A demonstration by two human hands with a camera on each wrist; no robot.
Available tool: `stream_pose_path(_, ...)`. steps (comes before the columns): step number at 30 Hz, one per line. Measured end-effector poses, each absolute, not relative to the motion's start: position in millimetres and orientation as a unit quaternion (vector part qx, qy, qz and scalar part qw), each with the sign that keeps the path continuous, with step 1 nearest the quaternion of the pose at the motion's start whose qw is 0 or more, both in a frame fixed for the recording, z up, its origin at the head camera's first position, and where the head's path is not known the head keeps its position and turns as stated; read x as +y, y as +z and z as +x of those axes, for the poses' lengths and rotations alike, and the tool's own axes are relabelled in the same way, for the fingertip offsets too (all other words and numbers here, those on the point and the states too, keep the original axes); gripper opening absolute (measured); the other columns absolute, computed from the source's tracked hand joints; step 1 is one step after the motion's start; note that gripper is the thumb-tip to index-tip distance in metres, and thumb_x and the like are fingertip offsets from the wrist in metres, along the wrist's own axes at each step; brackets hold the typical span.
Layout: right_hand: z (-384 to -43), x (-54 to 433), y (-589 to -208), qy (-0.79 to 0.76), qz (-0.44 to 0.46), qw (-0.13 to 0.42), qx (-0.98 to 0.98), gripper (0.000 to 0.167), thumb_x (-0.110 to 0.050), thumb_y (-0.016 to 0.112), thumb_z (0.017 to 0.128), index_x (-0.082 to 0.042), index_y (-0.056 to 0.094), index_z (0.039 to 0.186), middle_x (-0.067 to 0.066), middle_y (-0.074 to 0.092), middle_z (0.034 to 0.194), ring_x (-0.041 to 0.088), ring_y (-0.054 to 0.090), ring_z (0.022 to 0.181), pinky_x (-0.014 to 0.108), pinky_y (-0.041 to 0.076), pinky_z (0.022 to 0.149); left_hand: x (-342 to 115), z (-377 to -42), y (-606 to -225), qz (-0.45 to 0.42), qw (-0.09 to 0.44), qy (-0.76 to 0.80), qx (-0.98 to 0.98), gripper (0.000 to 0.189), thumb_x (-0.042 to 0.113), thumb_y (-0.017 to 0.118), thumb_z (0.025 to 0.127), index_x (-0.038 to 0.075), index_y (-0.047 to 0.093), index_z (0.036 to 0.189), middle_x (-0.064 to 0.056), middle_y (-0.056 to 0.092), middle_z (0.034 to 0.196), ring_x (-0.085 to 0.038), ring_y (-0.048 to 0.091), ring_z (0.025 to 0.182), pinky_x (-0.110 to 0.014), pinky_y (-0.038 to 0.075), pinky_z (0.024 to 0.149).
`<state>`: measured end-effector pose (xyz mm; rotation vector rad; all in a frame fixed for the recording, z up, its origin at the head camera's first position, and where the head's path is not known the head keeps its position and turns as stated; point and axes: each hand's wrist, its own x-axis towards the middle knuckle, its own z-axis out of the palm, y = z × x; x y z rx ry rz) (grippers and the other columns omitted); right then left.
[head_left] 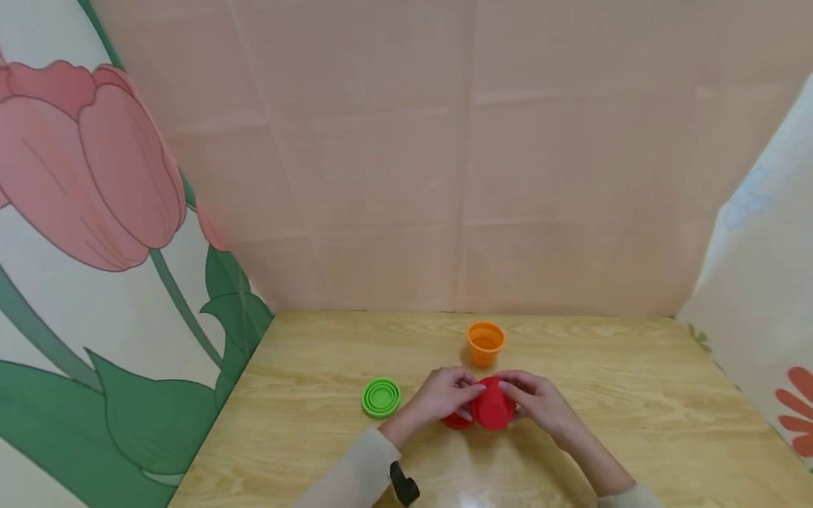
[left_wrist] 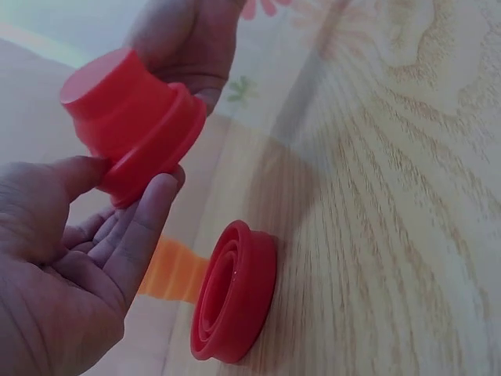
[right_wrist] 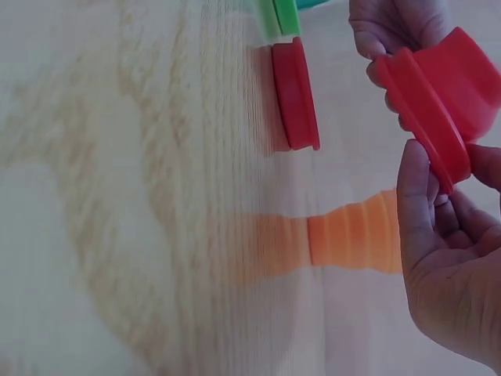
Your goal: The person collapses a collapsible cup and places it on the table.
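Both hands hold a red collapsible cup [head_left: 492,406] just above the wooden table [head_left: 635,395], its bottom towards the camera in the head view. My left hand [head_left: 459,389] pinches its rim [left_wrist: 149,168] between thumb and fingers. My right hand [head_left: 517,389] grips the opposite side, fingers curled round the rim [right_wrist: 427,117]. A second red cup [head_left: 456,422], collapsed flat, lies on the table under the left hand, also seen in the left wrist view [left_wrist: 235,301] and the right wrist view [right_wrist: 296,94].
An orange cup [head_left: 485,343], expanded and upright, stands just behind the hands. A green collapsed cup [head_left: 381,397] lies to the left. Pink and flowered backdrop panels close in the table at the back and both sides.
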<state>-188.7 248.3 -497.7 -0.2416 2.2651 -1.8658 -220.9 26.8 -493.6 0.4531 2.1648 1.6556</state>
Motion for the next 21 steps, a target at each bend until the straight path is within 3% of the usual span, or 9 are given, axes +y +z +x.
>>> stream_pose_path(8,-187.5,250.1,-497.3,-0.623,-0.093,0.089,0.771,0.040,-0.016,0.058,0.104,0.011,0.056,0.133,0.023,0.068,0.118,0.019,0.070,0.077,0.037,0.062,0.065,29.6,-220.6,-493.9,0.165,0.176,0.579,0.779,0.011,0.015,0.069,0.097,0.005,0.071,0.099,0.000,0.067,0.081,-0.014,0.067,0.058,-0.036,0.062,0.059)
stream_pose_path(14,-186.8,253.0,-496.9,-0.621,-0.078,0.082,0.776,0.041,-0.022,0.057,0.105,0.005,0.057,0.136,0.014,0.070,0.119,0.020,0.070,0.081,0.039,0.062,0.068,29.7,-220.7,-494.3,0.174,0.163,0.582,0.778,0.017,0.020,0.068,0.099,0.006,0.072,0.106,0.003,0.069,0.084,-0.013,0.067,0.063,-0.027,0.060,0.058)
stream_pose_path(21,-184.3,257.9,-501.0,-0.648,-0.094,0.096,0.750,0.049,-0.028,0.057,0.105,0.005,0.052,0.141,0.006,0.070,0.122,0.021,0.071,0.091,0.039,0.062,0.075,27.0,-221.1,-501.1,0.185,0.196,0.619,0.738,0.026,0.028,0.062,0.102,0.006,0.067,0.115,-0.001,0.070,0.091,-0.016,0.069,0.067,-0.034,0.062,0.064)
